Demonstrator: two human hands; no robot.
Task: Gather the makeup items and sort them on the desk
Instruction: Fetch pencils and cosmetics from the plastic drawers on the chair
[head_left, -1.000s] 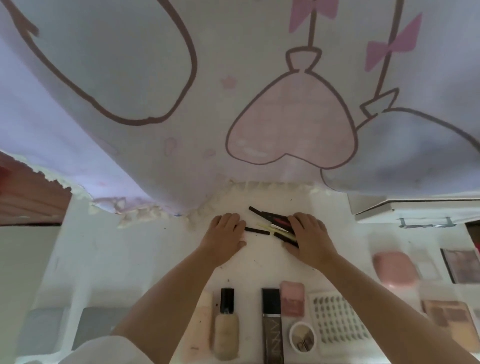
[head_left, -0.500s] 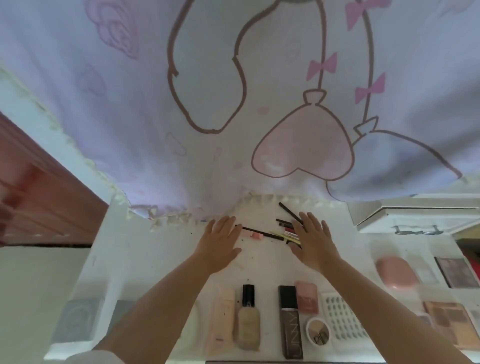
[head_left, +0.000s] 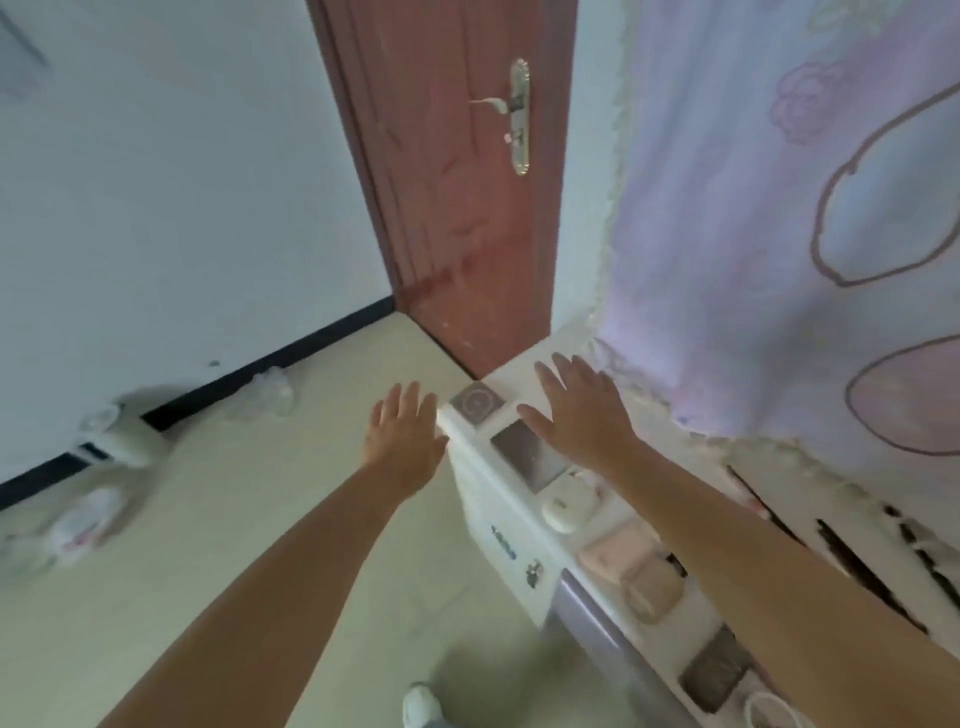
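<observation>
The white desk (head_left: 524, 371) runs from the middle to the lower right. Along its near edge lie a square compact with a round pattern (head_left: 476, 401), a grey mirror-like palette (head_left: 527, 453), a white oval case (head_left: 566, 506), a pink tube (head_left: 615, 551), a beige bottle (head_left: 652, 595) and a dark palette (head_left: 716, 670). Thin black pencils (head_left: 857, 558) lie further back at the right. My left hand (head_left: 402, 434) hovers flat, fingers spread, over the floor just off the desk's left end. My right hand (head_left: 579, 410) is spread flat above the desk's left corner. Neither holds anything.
A red-brown door (head_left: 457, 197) with a brass handle (head_left: 517, 114) stands behind the desk's end. A lilac curtain (head_left: 779, 208) with cartoon outlines hangs over the desk's back. White objects lie on the beige floor (head_left: 285, 519) at the left. A shoe (head_left: 421, 706) shows at the bottom.
The view has swung sharply left, from the pencils under the curtain to the desk's left end and the door. Both hands left the pencils and now hover open near the left corner.
</observation>
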